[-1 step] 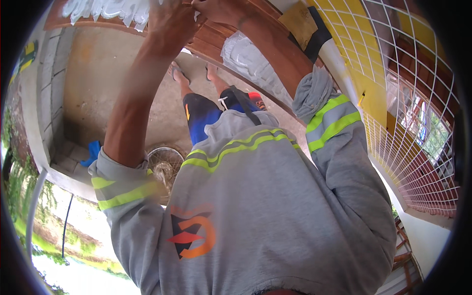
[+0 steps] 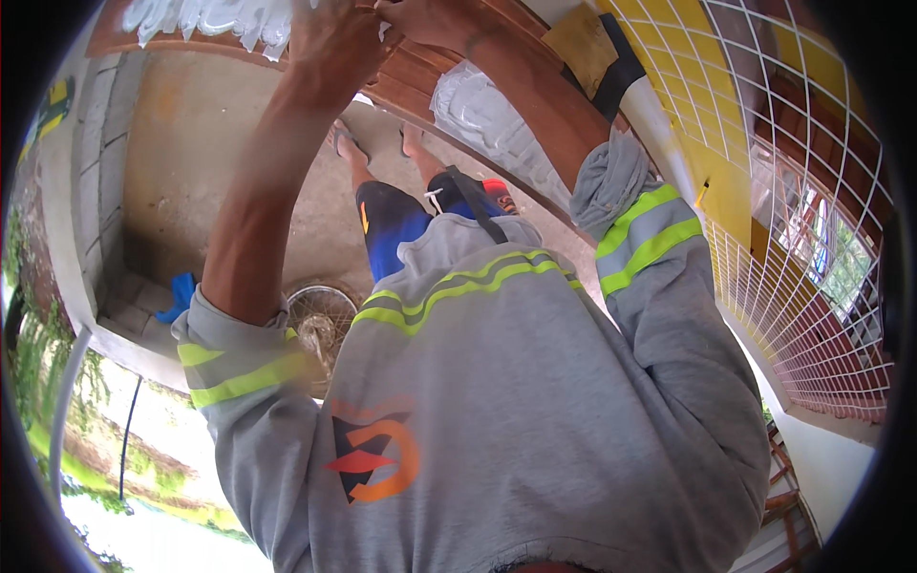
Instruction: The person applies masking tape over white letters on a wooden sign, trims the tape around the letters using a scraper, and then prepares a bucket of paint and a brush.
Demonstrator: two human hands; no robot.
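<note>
Status: I judge the work to be part-way, since both grips sit together at the wood; the wooden board [image 2: 411,81] crosses the upper part of the head view, in front of the body; a left pale patch [image 2: 210,17] covers a section toward the left end, and a right pale patch [image 2: 487,110] lies beside the right forearm; the stretch between them shows bare brown wood; I cannot read how much remains, because the upper edge cuts off the working point.

Grip: the left grip [image 2: 334,40] and the right grip [image 2: 425,21] are close beside each other at the board; the fingers are mostly out of view; I cannot tell whether either is wide, narrow or holding an item.

Materials: the board is reddish brown with long, straight lines; the left patch is glossy with a ragged, tongue-like edge; the right patch is greyish and rippled; I cannot separate film from coating at this resolution; a flat tan piece [image 2: 581,46] adjoins a black piece [image 2: 621,72]; a round spoked wheel [image 2: 323,329] rests over dull, stained floor [image 2: 210,162].
</note>
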